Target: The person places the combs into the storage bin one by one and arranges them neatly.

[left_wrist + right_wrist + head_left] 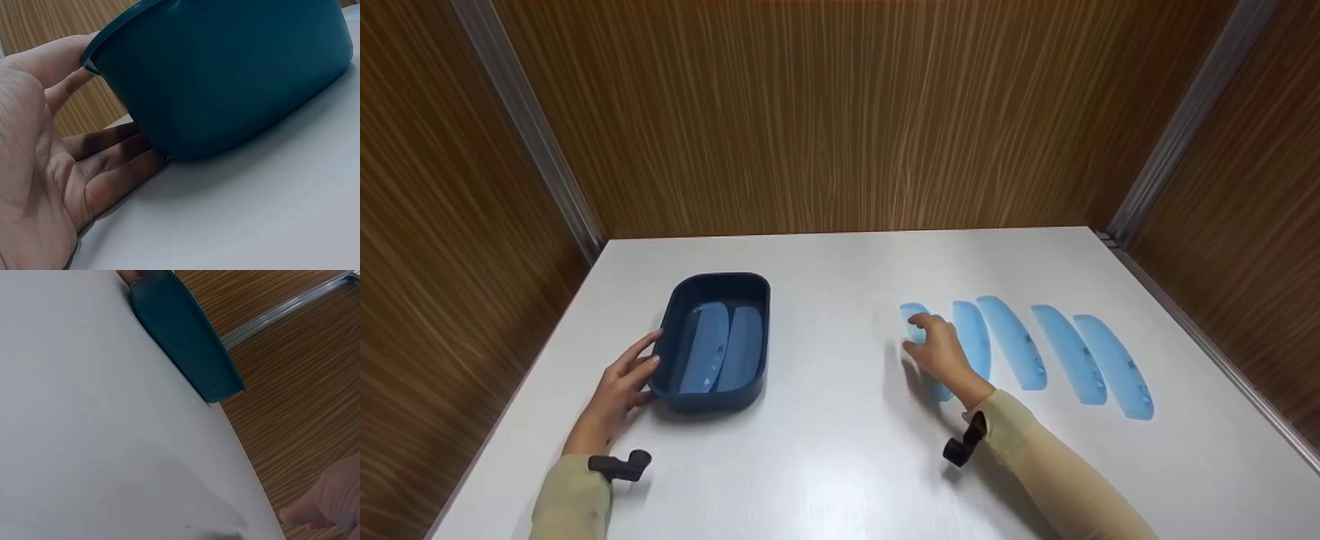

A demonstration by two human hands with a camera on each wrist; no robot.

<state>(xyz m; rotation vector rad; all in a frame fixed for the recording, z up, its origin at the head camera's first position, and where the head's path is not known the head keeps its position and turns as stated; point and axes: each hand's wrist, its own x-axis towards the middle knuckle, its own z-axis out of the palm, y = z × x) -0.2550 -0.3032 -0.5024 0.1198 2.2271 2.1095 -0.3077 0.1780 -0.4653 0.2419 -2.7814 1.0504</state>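
Observation:
A dark blue rectangular tub (709,403) with rounded corners stands on the left of the table. Two flat, curved, comb-shaped blue pieces (705,349) lie side by side inside it. My left hand (615,394) rests its fairly straight fingers against the tub's left side; the left wrist view has one digit at the rim and others at the lower wall. Over the leftmost translucent blue piece (913,309) on the table hovers my right hand (945,352), thumb and fingers apart and nothing between them. It partly hides that piece.
Several more blue comb-shaped pieces (1012,341) with small dark marks lie in a row to the right of my right hand. Wood-grain panels (825,120) enclose the white table (825,442) at the back and both sides, with metal posts at the corners.

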